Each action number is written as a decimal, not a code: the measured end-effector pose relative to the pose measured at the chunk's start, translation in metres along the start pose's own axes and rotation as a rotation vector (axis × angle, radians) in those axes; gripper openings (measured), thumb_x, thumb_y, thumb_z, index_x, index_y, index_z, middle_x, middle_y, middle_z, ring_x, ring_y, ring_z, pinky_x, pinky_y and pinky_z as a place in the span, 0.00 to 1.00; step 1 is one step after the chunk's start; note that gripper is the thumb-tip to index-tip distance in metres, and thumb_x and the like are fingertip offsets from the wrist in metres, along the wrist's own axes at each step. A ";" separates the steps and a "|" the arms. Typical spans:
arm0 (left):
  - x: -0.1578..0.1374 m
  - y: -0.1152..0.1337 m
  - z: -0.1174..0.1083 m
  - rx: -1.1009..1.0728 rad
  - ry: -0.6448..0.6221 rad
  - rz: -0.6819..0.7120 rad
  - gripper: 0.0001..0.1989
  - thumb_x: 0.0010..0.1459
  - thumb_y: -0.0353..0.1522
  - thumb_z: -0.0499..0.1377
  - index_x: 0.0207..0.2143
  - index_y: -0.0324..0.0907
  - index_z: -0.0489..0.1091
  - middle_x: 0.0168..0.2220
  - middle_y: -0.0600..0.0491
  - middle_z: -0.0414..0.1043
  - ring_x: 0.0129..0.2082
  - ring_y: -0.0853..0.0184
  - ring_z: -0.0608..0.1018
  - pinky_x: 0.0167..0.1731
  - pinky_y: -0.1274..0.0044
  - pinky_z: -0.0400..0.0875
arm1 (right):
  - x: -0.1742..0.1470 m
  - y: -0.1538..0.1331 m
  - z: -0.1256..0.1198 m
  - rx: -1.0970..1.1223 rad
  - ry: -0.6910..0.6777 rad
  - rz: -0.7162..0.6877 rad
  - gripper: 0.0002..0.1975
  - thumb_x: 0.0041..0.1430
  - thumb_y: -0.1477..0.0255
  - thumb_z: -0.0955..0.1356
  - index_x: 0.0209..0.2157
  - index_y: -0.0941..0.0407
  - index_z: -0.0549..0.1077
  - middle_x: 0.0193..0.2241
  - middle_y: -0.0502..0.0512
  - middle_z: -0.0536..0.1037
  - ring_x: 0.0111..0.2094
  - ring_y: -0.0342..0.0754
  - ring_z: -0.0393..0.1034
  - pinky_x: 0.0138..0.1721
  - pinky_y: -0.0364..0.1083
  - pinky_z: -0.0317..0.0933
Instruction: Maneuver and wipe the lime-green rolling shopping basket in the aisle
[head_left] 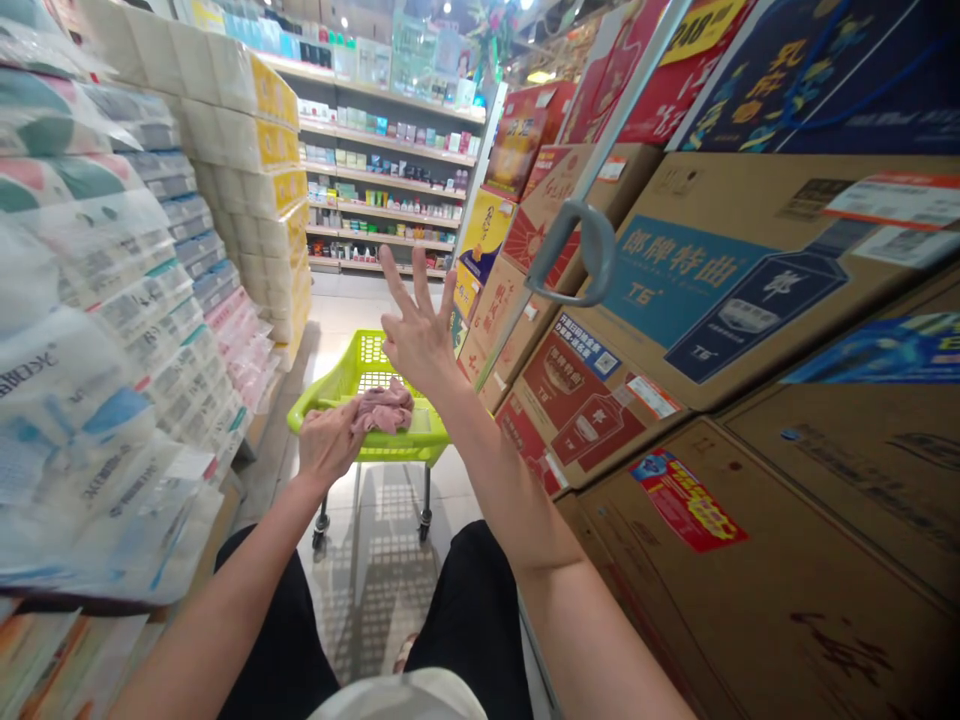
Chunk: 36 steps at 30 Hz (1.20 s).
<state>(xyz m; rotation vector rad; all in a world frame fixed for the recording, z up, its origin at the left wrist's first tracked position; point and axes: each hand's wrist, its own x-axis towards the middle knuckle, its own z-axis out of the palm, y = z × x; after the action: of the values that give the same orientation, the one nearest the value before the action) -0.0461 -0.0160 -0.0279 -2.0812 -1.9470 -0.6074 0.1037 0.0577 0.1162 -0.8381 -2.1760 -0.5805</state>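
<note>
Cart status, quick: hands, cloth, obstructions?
Left hand on green cart handle. Pink cloth at its fingers. Right hand raised, three fingers spread. Stacked boxes flank right, wrapped packs left.

Cloth on cart, tissue packs left, cartons right, shelves beyond

Lime-green plastic shopping cart: right end of handle hidden behind the bare right forearm. Left hand: fingertips partly hidden at the crumpled pink cloth. White plastic-wrapped tissue packs, blue print: cut off by left edge. Navy box, gold lettering: cropped at top and right. Small multicoloured shelf goods, far background: labels too small to read.
</note>
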 end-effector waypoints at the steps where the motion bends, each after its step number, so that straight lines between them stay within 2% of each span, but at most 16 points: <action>1: 0.000 0.000 0.000 0.000 0.002 0.002 0.24 0.67 0.44 0.41 0.54 0.43 0.66 0.38 0.47 0.78 0.37 0.61 0.76 0.39 0.70 0.56 | -0.001 0.004 0.006 0.013 -0.021 0.005 0.16 0.56 0.83 0.59 0.38 0.56 0.75 0.69 0.43 0.44 0.68 0.53 0.15 0.63 0.67 0.12; 6: 0.000 0.001 -0.002 -0.014 0.000 0.001 0.23 0.66 0.45 0.42 0.53 0.44 0.66 0.37 0.47 0.78 0.37 0.61 0.77 0.39 0.71 0.56 | -0.005 0.014 0.021 0.077 -0.097 0.016 0.18 0.54 0.83 0.60 0.41 0.55 0.75 0.69 0.42 0.40 0.68 0.53 0.12 0.60 0.68 0.07; 11: 0.001 0.001 -0.002 -0.006 0.004 -0.007 0.24 0.66 0.45 0.41 0.53 0.45 0.67 0.37 0.48 0.78 0.37 0.62 0.76 0.39 0.71 0.57 | -0.009 0.007 0.015 0.111 -0.147 0.067 0.13 0.58 0.79 0.62 0.40 0.55 0.75 0.69 0.44 0.39 0.69 0.58 0.17 0.61 0.71 0.10; 13: 0.001 0.001 -0.002 -0.014 0.002 -0.002 0.24 0.66 0.45 0.41 0.51 0.43 0.67 0.37 0.48 0.78 0.37 0.62 0.77 0.40 0.71 0.57 | -0.021 0.000 0.013 0.171 -0.201 0.114 0.12 0.59 0.74 0.64 0.44 0.54 0.74 0.69 0.48 0.42 0.69 0.62 0.24 0.61 0.74 0.18; 15: 0.001 0.001 -0.001 -0.033 0.000 0.001 0.23 0.66 0.44 0.41 0.50 0.43 0.68 0.37 0.47 0.78 0.37 0.61 0.77 0.40 0.71 0.58 | -0.042 -0.008 0.015 0.297 -0.321 0.100 0.18 0.58 0.66 0.68 0.51 0.50 0.71 0.68 0.52 0.47 0.68 0.64 0.36 0.62 0.74 0.33; 17: 0.000 0.001 0.000 -0.047 -0.002 -0.005 0.23 0.66 0.44 0.41 0.48 0.42 0.68 0.37 0.46 0.78 0.37 0.60 0.78 0.40 0.70 0.58 | -0.066 -0.013 0.023 0.450 -0.459 0.025 0.27 0.56 0.61 0.70 0.58 0.47 0.65 0.65 0.55 0.56 0.64 0.61 0.52 0.60 0.67 0.51; 18: 0.000 0.001 0.001 -0.049 -0.004 -0.011 0.23 0.66 0.44 0.41 0.48 0.41 0.68 0.36 0.46 0.78 0.37 0.60 0.78 0.40 0.70 0.59 | -0.079 -0.014 0.027 0.513 -0.493 -0.005 0.28 0.57 0.62 0.70 0.59 0.46 0.64 0.62 0.56 0.62 0.61 0.57 0.59 0.58 0.62 0.57; 20: -0.002 -0.002 0.000 -0.060 -0.005 -0.021 0.24 0.65 0.46 0.43 0.52 0.40 0.64 0.35 0.46 0.78 0.36 0.59 0.78 0.42 0.69 0.60 | -0.101 -0.010 0.033 0.586 -0.459 -0.003 0.23 0.62 0.66 0.67 0.59 0.47 0.65 0.54 0.56 0.70 0.55 0.50 0.66 0.54 0.53 0.63; 22: -0.003 -0.007 -0.003 -0.097 -0.014 0.003 0.28 0.63 0.48 0.45 0.58 0.38 0.58 0.37 0.46 0.78 0.37 0.59 0.78 0.44 0.69 0.61 | -0.120 0.003 0.030 0.595 -0.322 0.080 0.17 0.64 0.72 0.64 0.54 0.48 0.71 0.49 0.55 0.74 0.51 0.47 0.68 0.53 0.50 0.64; 24: -0.004 -0.015 -0.010 -0.130 -0.060 0.065 0.32 0.62 0.51 0.46 0.60 0.39 0.54 0.41 0.46 0.78 0.39 0.59 0.78 0.46 0.68 0.62 | -0.135 0.023 0.017 0.547 -0.147 0.229 0.15 0.64 0.75 0.62 0.49 0.49 0.74 0.47 0.55 0.75 0.50 0.48 0.68 0.52 0.51 0.64; 26: -0.002 -0.021 -0.017 -0.103 -0.158 0.131 0.33 0.59 0.55 0.47 0.57 0.42 0.58 0.43 0.45 0.77 0.42 0.57 0.78 0.44 0.68 0.64 | -0.148 0.039 0.000 0.443 0.035 0.427 0.16 0.61 0.77 0.62 0.46 0.50 0.75 0.46 0.55 0.75 0.49 0.50 0.68 0.52 0.53 0.64; 29: 0.004 -0.020 -0.023 0.014 -0.303 0.139 0.34 0.55 0.60 0.46 0.44 0.41 0.69 0.40 0.42 0.77 0.39 0.54 0.78 0.38 0.69 0.65 | -0.161 0.040 -0.012 0.322 0.227 0.650 0.18 0.58 0.78 0.62 0.47 0.50 0.74 0.45 0.56 0.74 0.49 0.52 0.68 0.51 0.54 0.64; 31: 0.007 -0.014 -0.024 0.072 -0.334 0.098 0.35 0.54 0.61 0.44 0.38 0.40 0.70 0.36 0.41 0.77 0.35 0.54 0.79 0.34 0.71 0.65 | -0.165 0.022 -0.005 0.326 0.214 0.657 0.19 0.57 0.78 0.63 0.49 0.51 0.72 0.46 0.57 0.73 0.50 0.53 0.68 0.51 0.54 0.64; 34: 0.008 -0.006 -0.022 0.102 -0.299 0.076 0.35 0.56 0.60 0.43 0.36 0.40 0.70 0.33 0.40 0.77 0.33 0.53 0.79 0.30 0.72 0.64 | -0.163 -0.020 0.017 0.343 0.010 0.491 0.16 0.57 0.74 0.66 0.48 0.49 0.73 0.51 0.56 0.72 0.52 0.56 0.66 0.52 0.56 0.62; 36: 0.007 -0.006 -0.020 0.109 -0.278 0.084 0.34 0.56 0.60 0.42 0.36 0.40 0.70 0.32 0.40 0.77 0.33 0.53 0.79 0.29 0.72 0.63 | -0.162 -0.041 0.029 0.299 -0.035 0.435 0.14 0.59 0.71 0.67 0.47 0.49 0.74 0.54 0.57 0.71 0.54 0.59 0.63 0.52 0.59 0.59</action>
<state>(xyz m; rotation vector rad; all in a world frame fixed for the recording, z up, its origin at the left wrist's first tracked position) -0.0549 -0.0177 -0.0072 -2.2642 -1.9691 -0.1976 0.1462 -0.0150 -0.0307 -1.1130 -1.9581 -0.0237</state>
